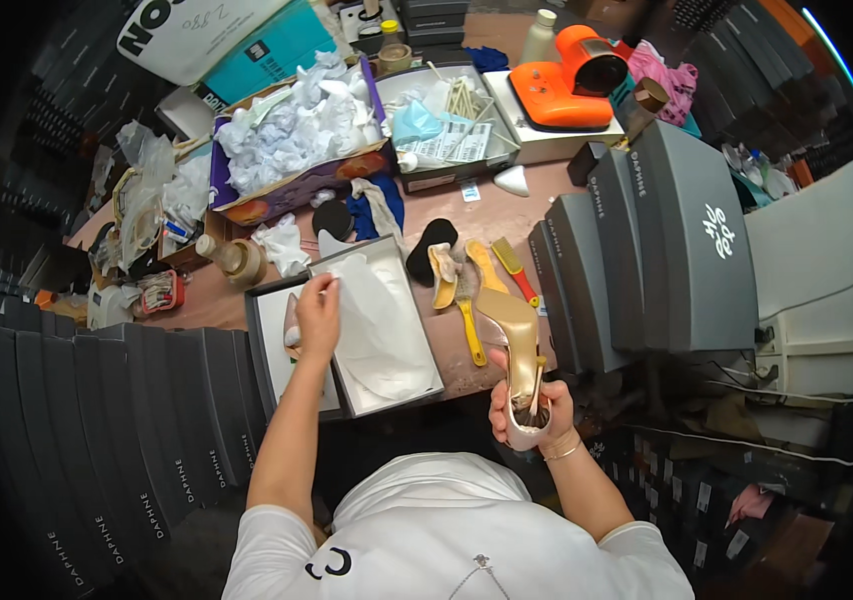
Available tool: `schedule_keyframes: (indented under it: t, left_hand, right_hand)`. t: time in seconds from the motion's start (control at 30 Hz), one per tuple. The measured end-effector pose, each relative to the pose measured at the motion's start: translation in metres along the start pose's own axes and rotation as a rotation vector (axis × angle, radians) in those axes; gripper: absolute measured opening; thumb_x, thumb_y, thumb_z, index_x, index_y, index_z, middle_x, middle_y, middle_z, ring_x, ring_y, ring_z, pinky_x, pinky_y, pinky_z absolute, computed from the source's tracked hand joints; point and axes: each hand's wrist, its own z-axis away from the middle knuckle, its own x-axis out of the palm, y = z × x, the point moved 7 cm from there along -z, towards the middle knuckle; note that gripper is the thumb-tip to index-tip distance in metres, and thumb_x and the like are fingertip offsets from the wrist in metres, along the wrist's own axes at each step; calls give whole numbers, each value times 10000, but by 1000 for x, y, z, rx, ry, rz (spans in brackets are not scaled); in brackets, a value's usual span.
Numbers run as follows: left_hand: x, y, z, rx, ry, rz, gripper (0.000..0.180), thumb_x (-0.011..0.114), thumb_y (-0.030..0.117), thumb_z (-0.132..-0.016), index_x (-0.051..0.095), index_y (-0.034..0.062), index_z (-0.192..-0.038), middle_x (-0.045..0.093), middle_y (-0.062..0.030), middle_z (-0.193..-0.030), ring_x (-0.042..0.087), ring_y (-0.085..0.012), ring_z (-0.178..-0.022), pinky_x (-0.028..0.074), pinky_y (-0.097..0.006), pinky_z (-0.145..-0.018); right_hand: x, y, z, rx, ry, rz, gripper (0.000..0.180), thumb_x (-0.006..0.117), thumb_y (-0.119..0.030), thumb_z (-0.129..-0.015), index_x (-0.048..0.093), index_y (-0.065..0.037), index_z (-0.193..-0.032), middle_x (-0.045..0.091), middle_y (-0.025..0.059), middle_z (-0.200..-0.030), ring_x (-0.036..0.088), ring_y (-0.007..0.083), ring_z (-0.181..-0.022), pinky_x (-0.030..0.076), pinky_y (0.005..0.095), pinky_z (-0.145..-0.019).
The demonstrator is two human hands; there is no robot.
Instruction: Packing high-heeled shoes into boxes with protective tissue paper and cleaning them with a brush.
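My right hand (pixel 556 412) grips a high-heeled shoe (pixel 515 325) by its heel end. The shoe's golden-beige sole faces up and its toe points away from me. My left hand (pixel 317 318) is pinched at the left edge of white tissue paper (pixel 379 325), which lines an open grey shoebox (pixel 435 372). Alongside, under my left wrist, is another shallow grey box part (pixel 269 345). A pinkish shoe (pixel 292 328) shows partly there, the rest of it hidden by my hand and forearm.
A yellow-handled brush (pixel 471 325), a red-and-yellow brush (pixel 515 268) and a black insole-shaped pad (pixel 433 252) lie beyond the shoe. Grey shoeboxes (pixel 687 240) stand at right and left. Behind are a carton of crumpled paper (pixel 302 130), a tape roll (pixel 243 262) and an orange device (pixel 569 85).
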Motion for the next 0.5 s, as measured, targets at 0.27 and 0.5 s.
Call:
schedule_keyframes:
  t: [0.27,0.5]
  left_hand:
    - [-78,153,30,-69,-493,408,173,474,148,-986,576,16,-1033,613,-44,-778,564,-98,-646,465,-241,-596]
    - [-85,160,93,207,-402,-162,301,606,219,-875,598,-19,-691,567,-92,-598,545,-171,-542,428,-335,-547]
  right_hand:
    - [22,18,22,13,-209,65,836,500,-371,-790,164,-97,-1504,579,187,-972,607,287,-762,508,381,-606]
    - [52,50,79,6,170,836,495,564,-237,-831,403,3,-1232,561,97,-1009,585,160,-837,489,282,-752]
